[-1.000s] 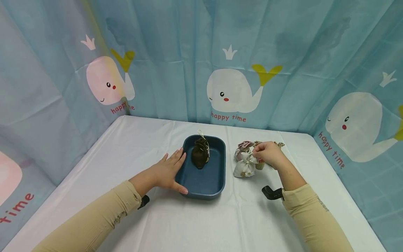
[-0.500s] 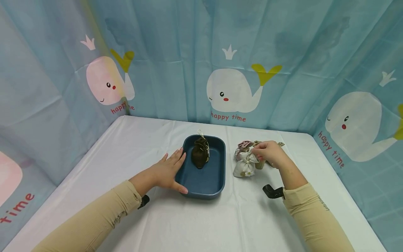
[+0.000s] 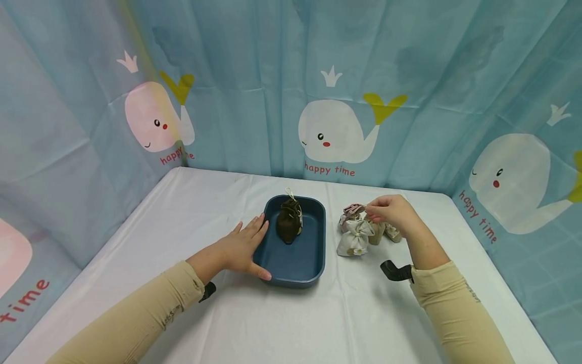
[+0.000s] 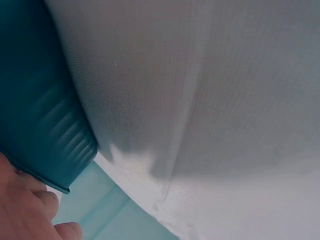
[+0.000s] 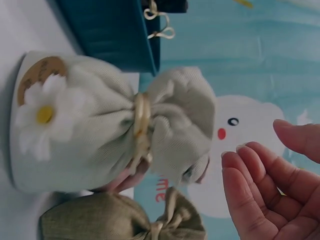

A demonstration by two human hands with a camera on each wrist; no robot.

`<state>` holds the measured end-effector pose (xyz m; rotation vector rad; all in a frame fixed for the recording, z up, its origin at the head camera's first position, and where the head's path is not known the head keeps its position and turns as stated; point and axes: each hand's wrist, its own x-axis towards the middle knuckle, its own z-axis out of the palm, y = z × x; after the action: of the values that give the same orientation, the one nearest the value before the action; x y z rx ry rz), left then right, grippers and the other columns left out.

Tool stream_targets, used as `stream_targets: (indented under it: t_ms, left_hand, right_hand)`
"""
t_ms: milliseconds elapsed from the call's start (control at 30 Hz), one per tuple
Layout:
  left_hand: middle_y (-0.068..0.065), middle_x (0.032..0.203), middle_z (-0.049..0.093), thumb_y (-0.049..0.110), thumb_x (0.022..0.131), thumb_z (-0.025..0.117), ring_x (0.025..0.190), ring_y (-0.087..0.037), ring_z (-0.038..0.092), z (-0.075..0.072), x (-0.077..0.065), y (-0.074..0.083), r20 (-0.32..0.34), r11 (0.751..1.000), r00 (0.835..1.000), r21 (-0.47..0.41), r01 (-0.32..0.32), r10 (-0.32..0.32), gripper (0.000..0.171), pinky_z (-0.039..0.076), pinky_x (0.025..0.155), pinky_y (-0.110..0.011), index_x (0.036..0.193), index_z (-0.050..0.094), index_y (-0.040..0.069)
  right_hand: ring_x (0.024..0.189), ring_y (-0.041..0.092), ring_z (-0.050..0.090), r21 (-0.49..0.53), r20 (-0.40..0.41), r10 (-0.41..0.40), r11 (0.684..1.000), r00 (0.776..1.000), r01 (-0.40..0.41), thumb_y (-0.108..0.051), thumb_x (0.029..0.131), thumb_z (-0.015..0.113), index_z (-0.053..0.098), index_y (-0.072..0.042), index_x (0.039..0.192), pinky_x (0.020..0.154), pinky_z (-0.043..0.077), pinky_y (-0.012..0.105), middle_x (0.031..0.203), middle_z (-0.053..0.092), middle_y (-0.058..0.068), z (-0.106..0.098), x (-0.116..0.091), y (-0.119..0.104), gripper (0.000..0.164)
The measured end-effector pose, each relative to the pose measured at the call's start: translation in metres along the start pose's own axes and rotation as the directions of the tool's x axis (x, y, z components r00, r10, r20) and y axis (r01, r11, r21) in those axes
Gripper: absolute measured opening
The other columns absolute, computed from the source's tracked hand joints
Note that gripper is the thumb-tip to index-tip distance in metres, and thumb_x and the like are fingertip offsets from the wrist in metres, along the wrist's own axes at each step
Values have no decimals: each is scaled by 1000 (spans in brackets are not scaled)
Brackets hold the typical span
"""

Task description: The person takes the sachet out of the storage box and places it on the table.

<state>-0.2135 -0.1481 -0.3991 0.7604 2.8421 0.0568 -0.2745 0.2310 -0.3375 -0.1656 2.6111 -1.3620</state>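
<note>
A blue rectangular basin [image 3: 297,265] stands mid-table with a dark brown drawstring pouch [image 3: 288,225] inside it. Fingers spread, my left hand [image 3: 237,250] rests against the basin's left side; the left wrist view shows its fingers at the rim. My right hand [image 3: 394,213] hovers over a cluster of small pouches to the right. In the right wrist view its thumb and curved fingers stand apart with nothing between them. Nearest there is a white pouch [image 5: 85,120] with a daisy and gold tie. A pink pouch [image 3: 352,209] sits behind it, an olive pouch [image 5: 100,220] beside it.
Another patterned pouch [image 3: 393,233] is partly hidden under the right hand. A white cloth [image 3: 291,328] covers the table. Blue curtains [image 3: 254,116] with whale prints enclose its back and sides. Black wrist mounts [image 3: 395,271] stick out below the sleeves.
My right hand has lifted a little, away from the white pouch's neck, uncovering more of the pouches below it. The left hand, basin and brown pouch stay where they were.
</note>
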Motion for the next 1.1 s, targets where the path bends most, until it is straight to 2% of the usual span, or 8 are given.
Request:
stream_targets:
  t_ms: [233, 367, 567, 700, 900, 1100]
  left_hand:
    - [-14, 153, -5, 88, 55, 46, 140, -28, 0, -1, -1, 1, -2, 1000, 1000, 0, -8, 8, 132, 8, 108, -55, 147, 2, 5]
    - [-13, 153, -6, 86, 57, 49, 140, -27, -3, -1, -1, 1, 10, 1000, 1000, -6, -2, 2, 130, 7, 108, -55, 147, 0, 6]
    - [-15, 153, -4, 84, 58, 52, 140, -29, -1, 0, -1, 1, 5, 1000, 1000, -20, -3, 3, 129, 8, 107, -56, 147, 1, 6]
    - [-14, 153, -5, 83, 58, 53, 140, -28, -2, -2, -2, 2, 4, 1000, 1000, -26, -2, 2, 129, 8, 107, -56, 147, 1, 6]
    - [-13, 153, -6, 84, 57, 52, 140, -26, -4, -3, -3, 2, 9, 1000, 1000, -24, 4, -4, 130, 7, 108, -55, 147, -1, 7]
    - [-11, 153, -8, 87, 55, 48, 140, -24, -5, -1, -1, 1, 8, 1000, 1000, -14, 12, -11, 131, 5, 108, -53, 147, 0, 8]
  right_hand:
    - [95, 34, 61, 0, 16, -13, 1000, 1000, 13, -19, 90, 59, 62, 9, 107, 83, 49, 42, 104, 62, 22, 10, 8, -14, 33]
    - [96, 35, 60, 1, 34, -48, 999, 998, 48, -21, 90, 59, 63, 8, 105, 84, 48, 43, 105, 62, 23, 21, 12, -22, 33]
    - [91, 35, 61, -14, 45, -55, 998, 997, 56, -22, 88, 62, 66, 1, 98, 81, 49, 44, 95, 65, 17, 40, 20, -37, 26]
    - [85, 28, 63, -44, 41, -31, 998, 999, 33, -26, 86, 65, 68, -3, 96, 75, 52, 39, 90, 66, 11, 50, 29, -45, 25]
    - [85, 24, 64, -23, 85, -47, 999, 995, 49, -24, 86, 65, 67, -1, 98, 73, 53, 29, 100, 65, 17, 65, 38, -56, 26]
    - [84, 24, 65, -47, 113, -57, 997, 992, 63, -24, 85, 66, 69, -3, 94, 74, 53, 31, 93, 66, 14, 79, 46, -64, 23]
